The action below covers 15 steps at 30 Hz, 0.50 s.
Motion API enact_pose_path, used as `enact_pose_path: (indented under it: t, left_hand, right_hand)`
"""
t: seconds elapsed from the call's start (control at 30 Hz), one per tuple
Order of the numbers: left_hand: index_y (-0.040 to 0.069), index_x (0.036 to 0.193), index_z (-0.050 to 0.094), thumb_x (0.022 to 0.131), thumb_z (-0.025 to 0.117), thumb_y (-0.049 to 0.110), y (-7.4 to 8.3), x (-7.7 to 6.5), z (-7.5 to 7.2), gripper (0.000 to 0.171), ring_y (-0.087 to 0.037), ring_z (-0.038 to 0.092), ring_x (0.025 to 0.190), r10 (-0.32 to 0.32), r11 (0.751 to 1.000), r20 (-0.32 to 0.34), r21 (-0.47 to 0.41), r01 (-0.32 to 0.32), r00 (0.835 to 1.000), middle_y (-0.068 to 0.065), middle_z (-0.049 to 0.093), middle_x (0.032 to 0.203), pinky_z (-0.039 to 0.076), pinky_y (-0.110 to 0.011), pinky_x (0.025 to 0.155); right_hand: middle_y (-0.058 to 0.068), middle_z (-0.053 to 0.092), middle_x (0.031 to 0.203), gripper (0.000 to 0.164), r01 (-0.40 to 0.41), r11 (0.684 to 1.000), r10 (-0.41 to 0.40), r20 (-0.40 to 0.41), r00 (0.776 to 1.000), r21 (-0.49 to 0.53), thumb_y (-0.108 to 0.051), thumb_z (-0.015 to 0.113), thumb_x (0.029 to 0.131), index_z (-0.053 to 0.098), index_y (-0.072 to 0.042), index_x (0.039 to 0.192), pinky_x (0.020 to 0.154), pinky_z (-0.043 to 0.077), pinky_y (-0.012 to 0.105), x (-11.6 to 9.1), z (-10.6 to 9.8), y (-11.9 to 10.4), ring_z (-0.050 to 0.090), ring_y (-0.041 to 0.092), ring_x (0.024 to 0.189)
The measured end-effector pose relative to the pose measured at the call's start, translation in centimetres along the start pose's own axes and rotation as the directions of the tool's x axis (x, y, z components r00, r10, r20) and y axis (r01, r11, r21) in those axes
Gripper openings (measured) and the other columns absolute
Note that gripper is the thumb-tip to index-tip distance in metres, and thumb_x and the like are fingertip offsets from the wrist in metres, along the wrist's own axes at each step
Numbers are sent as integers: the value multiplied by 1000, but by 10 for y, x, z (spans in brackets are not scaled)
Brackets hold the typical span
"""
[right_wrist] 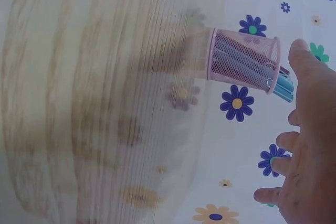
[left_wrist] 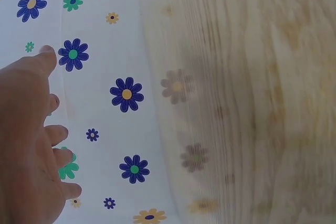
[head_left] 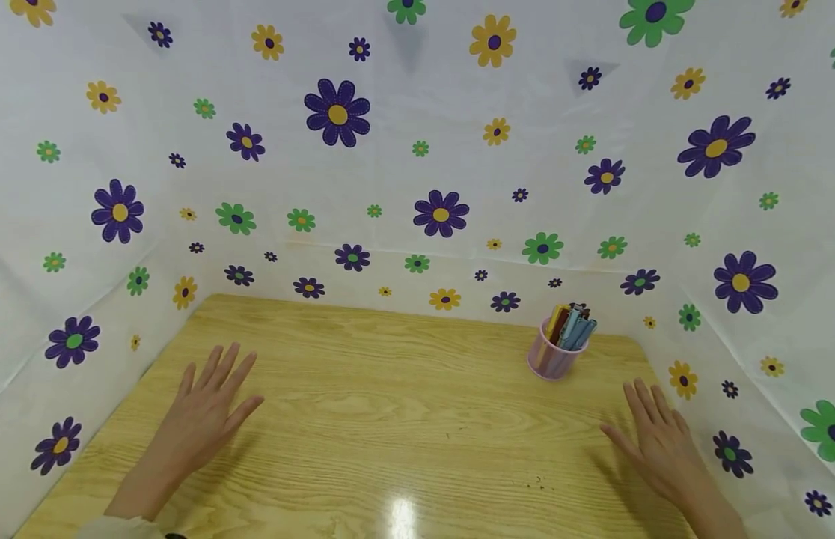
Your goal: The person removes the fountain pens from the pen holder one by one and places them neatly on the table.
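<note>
My left hand [head_left: 200, 415] is over the left side of the wooden table [head_left: 364, 404], palm down, fingers spread and straight, holding nothing. On the right side, my right hand [head_left: 663, 449] is likewise spread with nothing in it. A pink mesh pen cup [head_left: 551, 358] stands upright near the back right, beyond the right hand and to its left. Several pens [head_left: 571, 329] in yellow, brown and blue stick out of it. In the right wrist view the cup [right_wrist: 242, 59] shows its mesh side, with blue pen ends [right_wrist: 283, 86] beside the thumb.
White sheeting printed with flowers [head_left: 390, 172] rises along the back, left and right of the table. Small dark marks [head_left: 539, 483] dot the wood toward the front right. A bright reflection lies at the front middle.
</note>
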State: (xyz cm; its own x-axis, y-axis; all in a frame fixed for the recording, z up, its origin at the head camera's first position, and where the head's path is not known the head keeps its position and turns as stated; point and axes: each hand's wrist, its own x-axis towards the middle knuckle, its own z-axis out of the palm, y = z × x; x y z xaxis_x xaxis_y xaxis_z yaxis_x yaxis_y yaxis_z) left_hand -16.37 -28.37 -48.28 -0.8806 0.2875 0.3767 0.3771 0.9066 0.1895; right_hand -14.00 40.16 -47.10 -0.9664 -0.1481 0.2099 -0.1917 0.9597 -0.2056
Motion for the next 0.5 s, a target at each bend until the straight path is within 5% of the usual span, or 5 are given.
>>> enact_pose_path:
  t: [0.5]
  left_hand:
    - [4,162,30,107,55,39,32,25,12,69,-50,25,150,-13,988,27,-156,17,1000,-28,27,164,22,-74,114]
  right_hand:
    - [42,17,160,84,-32,994,30,25,999,107,-41,51,109,12,14,158,105,22,83,12,2,-6,11,61,147]
